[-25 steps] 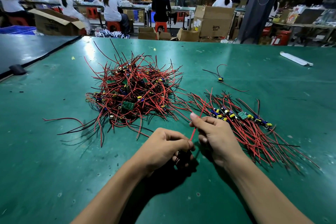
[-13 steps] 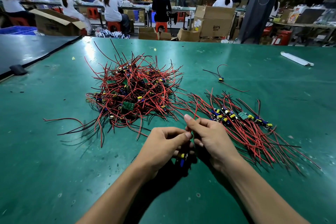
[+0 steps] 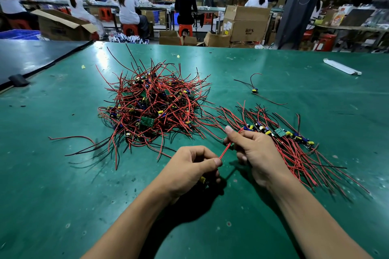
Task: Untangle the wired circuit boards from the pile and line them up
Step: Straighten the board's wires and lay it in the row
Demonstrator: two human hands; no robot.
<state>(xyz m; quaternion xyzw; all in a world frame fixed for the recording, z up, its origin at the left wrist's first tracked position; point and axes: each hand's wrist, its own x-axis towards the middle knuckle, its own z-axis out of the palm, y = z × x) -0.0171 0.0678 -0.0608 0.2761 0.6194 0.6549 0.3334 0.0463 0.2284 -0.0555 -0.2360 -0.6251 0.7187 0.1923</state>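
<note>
Currently, left hand (image 3: 189, 166) and right hand (image 3: 252, 149) each pinch one red wire (image 3: 226, 151) taut, just before the pile (image 3: 151, 107) and beside the lined-up row (image 3: 282, 132) (its board (image 3: 231, 145) mostly hidden) — a sharp tug may tear the solder joint.

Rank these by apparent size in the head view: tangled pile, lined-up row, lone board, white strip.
1. tangled pile
2. lined-up row, not much smaller
3-4. lone board with its wires and white strip: they look alike and lie farther away, so I leave them unranked.
</note>
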